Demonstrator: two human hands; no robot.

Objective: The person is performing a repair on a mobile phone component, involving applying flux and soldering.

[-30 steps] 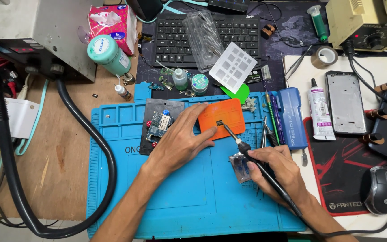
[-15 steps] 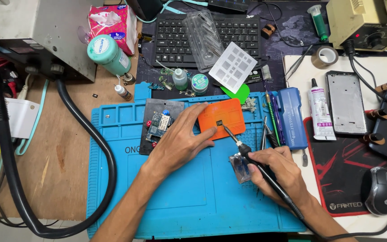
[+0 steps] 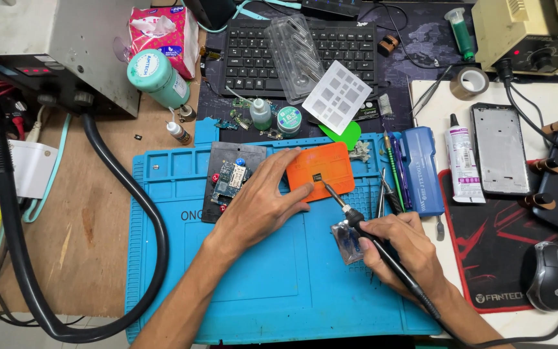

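The small dark chip (image 3: 318,176) lies on the orange pad (image 3: 321,171) on the blue mat (image 3: 259,284), between the two hands. The left hand (image 3: 259,203) lies flat and open, fingers spread, its fingertips pressing the pad's left edge, just beside the chip. The right hand (image 3: 398,249) is closed around the soldering iron (image 3: 356,223), held slanted like a pen, its tip touching the chip.

Everything's laid out around the work mat (image 3: 279,284). A small pad (image 3: 321,171) is set on its far edge, with a circuit board (image 3: 229,179) placed left of that. Behind the mat a keyboard (image 3: 292,52) is parked; off its right side a phone frame (image 3: 500,147) and mouse (image 3: 550,276) are found.
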